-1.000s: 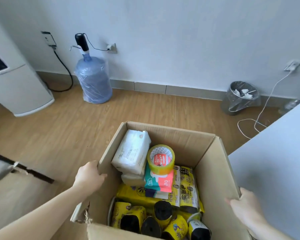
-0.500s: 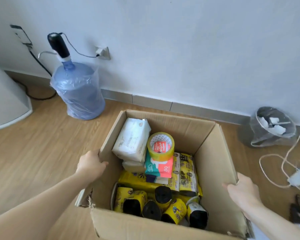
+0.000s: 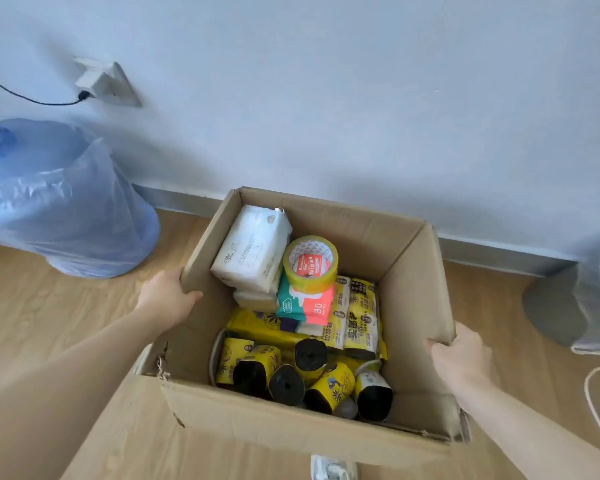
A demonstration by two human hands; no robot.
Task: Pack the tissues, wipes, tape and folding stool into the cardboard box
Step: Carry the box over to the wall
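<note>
While both hands clamp opposite flaps, the cardboard box [image 3: 361, 233] sits on the wooden floor [image 3: 49, 323] near the wall. The left hand [image 3: 167, 299] holds the left flap, the right hand [image 3: 461, 358] the right one. Inside, a white tissue pack [image 3: 250, 252] leans at far left, beside the yellow tape roll [image 3: 309, 263] lying on the wipes [image 3: 305, 304].

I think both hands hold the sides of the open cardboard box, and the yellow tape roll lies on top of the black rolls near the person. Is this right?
Not quite. In the head view both hands, left hand and right hand, do hold the sides of the open cardboard box, but the yellow tape roll lies on the wipes pack toward the far side, not on the black rolls.
</note>
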